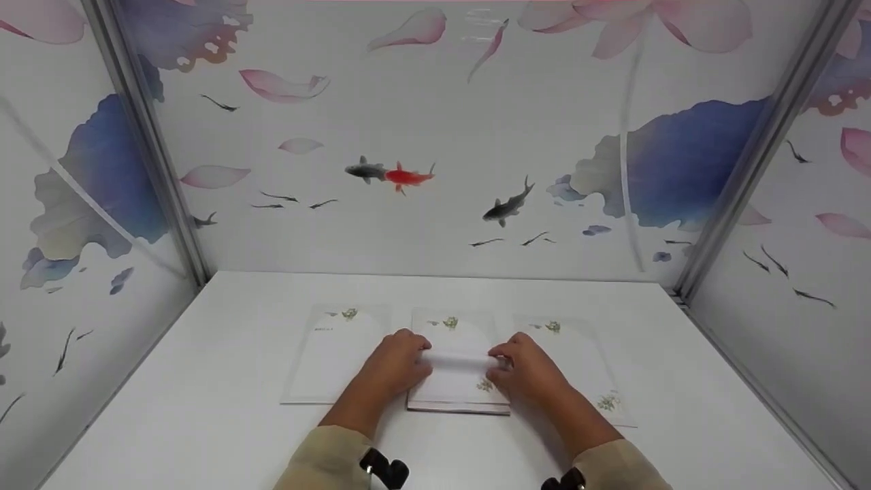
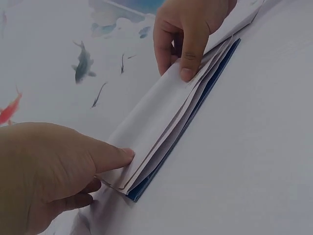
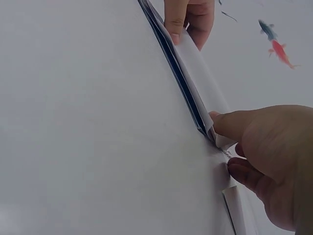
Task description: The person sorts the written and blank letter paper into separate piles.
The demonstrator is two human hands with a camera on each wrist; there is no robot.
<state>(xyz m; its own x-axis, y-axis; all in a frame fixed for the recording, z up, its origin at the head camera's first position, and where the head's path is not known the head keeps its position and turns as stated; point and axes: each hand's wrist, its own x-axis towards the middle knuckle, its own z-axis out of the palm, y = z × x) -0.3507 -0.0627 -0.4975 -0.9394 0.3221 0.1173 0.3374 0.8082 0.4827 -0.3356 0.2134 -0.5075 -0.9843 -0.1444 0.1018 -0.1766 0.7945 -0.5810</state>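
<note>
Your beige sleeves (image 1: pixel 323 456), each with a black wrist piece (image 1: pixel 384 468), enter at seven and five o'clock in the head view. Toward six o'clock lies the white paper stack (image 1: pixel 452 391), bent across its middle; your left hand (image 1: pixel 401 361) pinches it at its nine o'clock side, your right hand (image 1: pixel 534 367) at its three. Beyond them lie a left sheet (image 1: pixel 326 367) and a right sheet (image 1: pixel 578 371). Both wrist views reveal a dark blue backing (image 2: pixel 142 188) under layered edges; only the head view shows the floral print (image 1: pixel 450 322) at the stack's twelve.
</note>
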